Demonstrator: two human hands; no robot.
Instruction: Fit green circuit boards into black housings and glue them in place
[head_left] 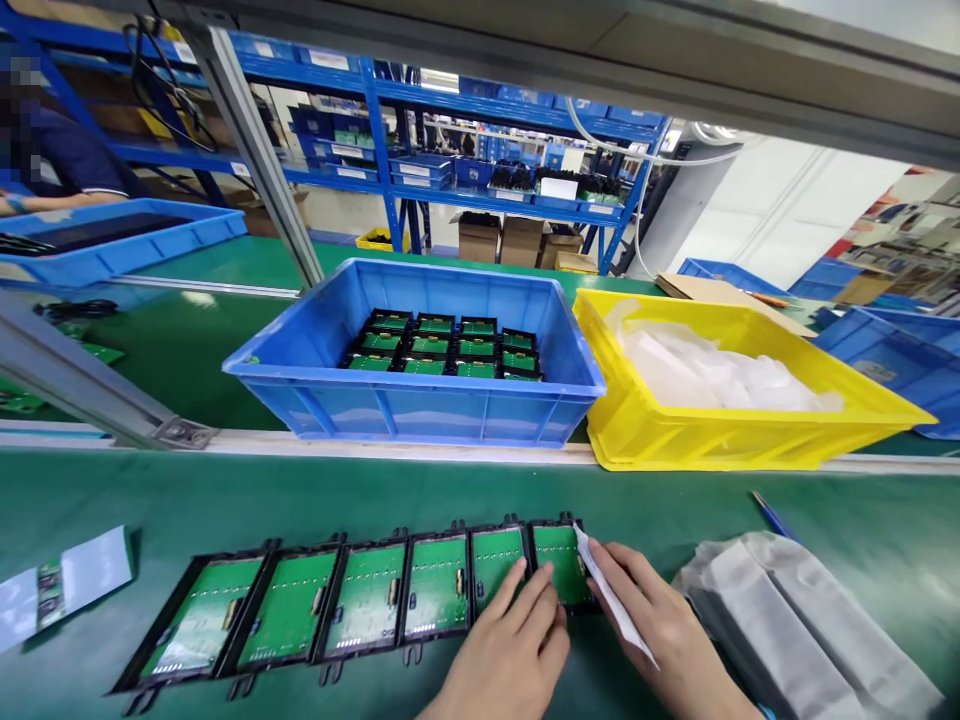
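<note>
Several green circuit boards in black frames form a slightly slanted row on the green table (315, 500). My left hand (514, 640) rests palm down with its fingers apart, its fingertips on the two rightmost boards and nothing held. In my right hand (652, 610) a folded white sheet (611, 598) is pinched, its tip touching the right edge of the rightmost board (556, 545). Beyond the row, a blue bin (420, 405) holds several similar framed boards (431, 345). To its right, a yellow bin (697, 440) contains crumpled white, translucent wrapping (712, 365).
Grey-white wrapped bundles (802, 620) lie at the right, near a blue pen (772, 515). White-covered pieces (94, 575) sit at the far left. A metal post (255, 140) rises behind the table. A person's arm (67, 160) shows at the upper left beside a blue tray (127, 245).
</note>
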